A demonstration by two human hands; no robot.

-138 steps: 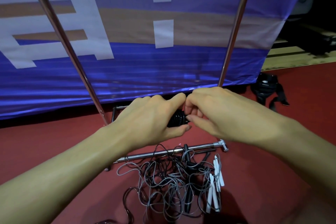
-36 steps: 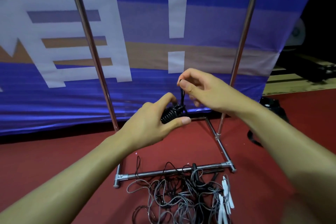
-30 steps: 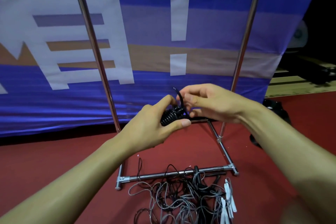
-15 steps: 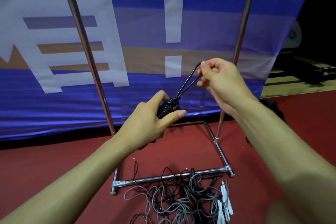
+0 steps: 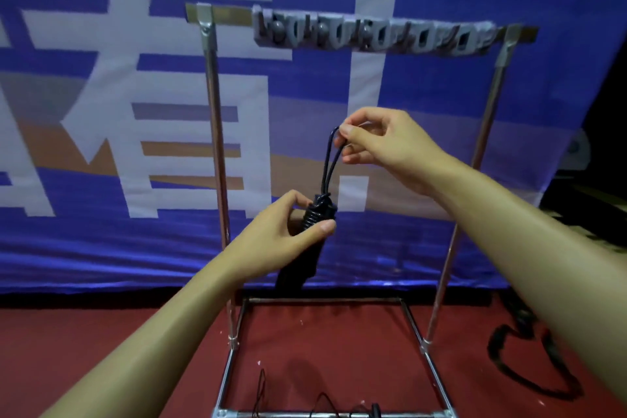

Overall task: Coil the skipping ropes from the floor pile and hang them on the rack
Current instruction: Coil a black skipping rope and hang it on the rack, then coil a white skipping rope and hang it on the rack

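The left hand [image 5: 283, 241] has its grip closed around the coiled black skipping rope [image 5: 314, 231], held in the air in front of the rack [image 5: 217, 159]. The right hand [image 5: 383, 142] pinches the rope's loop [image 5: 329, 159] above the bundle, below the hook strip [image 5: 369, 36].

Sports hall, red sports floor [image 5: 322, 332], big blue banner [image 5: 101, 248], metal rack [image 5: 217, 146]
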